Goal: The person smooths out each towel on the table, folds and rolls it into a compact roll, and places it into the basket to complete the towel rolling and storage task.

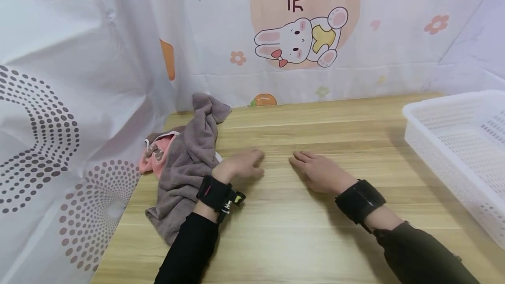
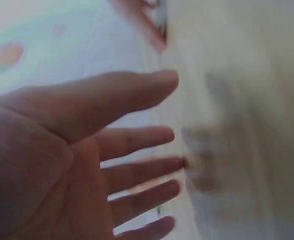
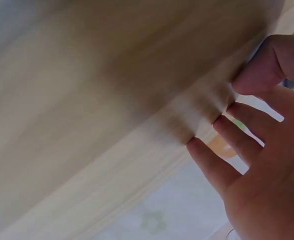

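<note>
Both hands are over the middle of the wooden table, and neither holds anything. My left hand is beside a grey-brown towel lying crumpled on the left. In the left wrist view its fingers are straight and spread, with the thumb apart from them. My right hand is a short way to the right, palm down. Its fingertips are right at the wood in the right wrist view, the fingers spread and nearly straight.
A white perforated plastic basket stands on the right side of the table. Pink patterned cloth pokes out left of the towel. A white printed curtain hangs behind the table and down its left side.
</note>
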`<state>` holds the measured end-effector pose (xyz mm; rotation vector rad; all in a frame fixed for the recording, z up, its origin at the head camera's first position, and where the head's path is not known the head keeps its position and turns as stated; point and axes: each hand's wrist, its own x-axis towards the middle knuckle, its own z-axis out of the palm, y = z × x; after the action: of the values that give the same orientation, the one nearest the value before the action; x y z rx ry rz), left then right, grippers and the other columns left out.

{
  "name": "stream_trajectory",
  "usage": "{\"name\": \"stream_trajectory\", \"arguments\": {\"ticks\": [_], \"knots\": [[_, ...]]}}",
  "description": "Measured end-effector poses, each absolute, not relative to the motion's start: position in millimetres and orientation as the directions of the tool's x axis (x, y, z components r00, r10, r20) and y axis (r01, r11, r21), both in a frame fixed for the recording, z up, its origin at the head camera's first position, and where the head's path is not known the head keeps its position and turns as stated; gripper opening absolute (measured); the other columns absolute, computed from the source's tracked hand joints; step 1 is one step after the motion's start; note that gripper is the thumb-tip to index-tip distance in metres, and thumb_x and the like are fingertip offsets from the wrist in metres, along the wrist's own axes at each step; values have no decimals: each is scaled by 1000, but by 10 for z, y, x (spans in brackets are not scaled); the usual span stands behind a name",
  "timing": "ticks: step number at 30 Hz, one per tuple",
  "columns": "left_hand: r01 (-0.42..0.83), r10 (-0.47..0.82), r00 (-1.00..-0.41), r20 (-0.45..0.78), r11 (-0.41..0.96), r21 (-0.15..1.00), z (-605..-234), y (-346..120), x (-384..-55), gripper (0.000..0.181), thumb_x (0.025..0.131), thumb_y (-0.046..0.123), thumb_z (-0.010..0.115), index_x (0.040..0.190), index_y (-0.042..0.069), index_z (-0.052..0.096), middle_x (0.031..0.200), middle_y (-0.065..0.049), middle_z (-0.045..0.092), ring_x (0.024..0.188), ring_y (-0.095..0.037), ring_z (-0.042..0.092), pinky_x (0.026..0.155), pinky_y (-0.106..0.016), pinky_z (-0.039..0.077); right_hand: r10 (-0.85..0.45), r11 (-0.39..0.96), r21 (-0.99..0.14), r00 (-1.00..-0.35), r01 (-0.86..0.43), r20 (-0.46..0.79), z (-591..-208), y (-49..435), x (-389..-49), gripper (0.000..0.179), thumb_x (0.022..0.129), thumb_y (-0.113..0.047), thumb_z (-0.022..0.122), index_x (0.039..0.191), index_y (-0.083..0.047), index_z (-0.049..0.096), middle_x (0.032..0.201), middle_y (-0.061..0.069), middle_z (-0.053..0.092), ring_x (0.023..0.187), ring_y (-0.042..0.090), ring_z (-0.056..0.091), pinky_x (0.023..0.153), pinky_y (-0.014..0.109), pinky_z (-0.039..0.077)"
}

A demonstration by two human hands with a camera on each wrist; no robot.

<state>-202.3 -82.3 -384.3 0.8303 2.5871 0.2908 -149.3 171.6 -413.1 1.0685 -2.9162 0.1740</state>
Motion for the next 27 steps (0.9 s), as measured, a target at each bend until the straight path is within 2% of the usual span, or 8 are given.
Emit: {"name": "stream_trajectory", "arguments": {"ticks": [4, 8, 11, 13, 17, 21, 23, 27], "knots": [[394, 476, -829, -292, 869, 300, -3801, -1065, -2118, 58, 97, 29, 63, 144, 0, 43, 153, -21, 36, 144, -36, 29, 117, -47, 28, -674, 731, -88, -736, -677, 62, -4152, 1467, -1533, 51, 89, -3, 62, 139, 4, 52, 143, 26, 50, 131, 40, 50, 107, 48, 42], [264, 330, -915, -233, 924, 275, -3793, -1276, -2209, 75, 95, 32, 64, 149, -6, 28, 157, -27, 23, 148, -41, 15, 120, -51, 16, -699, 709, -78, -713, -701, 54, -4142, 1215, -1567, 52, 89, -4, 63, 139, 4, 52, 143, 25, 51, 133, 39, 49, 109, 46, 41], [142, 184, -967, -175, 963, 229, -3807, -1416, -2245, 85, 93, 31, 65, 152, -8, 18, 158, -29, 18, 148, -42, 12, 120, -53, 12, -715, 695, -75, -698, -715, 40, -4114, 1064, -1584, 51, 90, -4, 61, 139, 4, 52, 144, 25, 50, 133, 39, 49, 110, 45, 41], [67, 95, -986, -133, 977, 204, -3826, -1480, -2247, 82, 93, 27, 63, 152, -9, 19, 158, -30, 17, 148, -43, 12, 120, -55, 12, -713, 698, -82, -701, -711, 20, -4101, 1002, -1583, 50, 91, -5, 59, 140, 4, 51, 145, 25, 49, 134, 39, 48, 110, 45, 40], [-17, -21, -1000, 21, 984, 178, -3867, -1530, -2216, 62, 96, 13, 57, 146, -13, 31, 154, -33, 24, 145, -45, 21, 117, -57, 20, -702, 709, -82, -712, -701, 10, -4107, 957, -1572, 50, 91, -5, 59, 140, 3, 51, 145, 25, 49, 135, 39, 47, 110, 45, 40], [-92, -134, -967, 215, 976, 198, -3910, -1546, -2224, 50, 98, 4, 52, 144, -9, 37, 150, -36, 31, 138, -49, 32, 112, -59, 28, -698, 713, -92, -716, -695, 12, -4121, 955, -1574, 51, 91, -4, 59, 140, 3, 51, 146, 24, 49, 136, 39, 46, 111, 45, 39], [-146, -197, -956, 217, 962, 231, -3911, -1573, -2240, 53, 100, 5, 50, 148, -7, 32, 146, -37, 36, 132, -51, 39, 110, -61, 29, -697, 713, -97, -717, -695, 13, -4132, 953, -1579, 51, 91, -4, 58, 141, 3, 51, 146, 24, 48, 136, 38, 46, 112, 45, 38], [-210, -253, -954, 161, 947, 243, -3860, -1640, -2239, 44, 98, 7, 54, 137, -9, 41, 120, -35, 58, 110, -49, 57, 100, -63, 37, -696, 714, -101, -718, -693, 12, -4144, 946, -1579, 51, 91, -4, 59, 141, 3, 50, 146, 24, 48, 137, 38, 45, 112, 46, 38]]}}
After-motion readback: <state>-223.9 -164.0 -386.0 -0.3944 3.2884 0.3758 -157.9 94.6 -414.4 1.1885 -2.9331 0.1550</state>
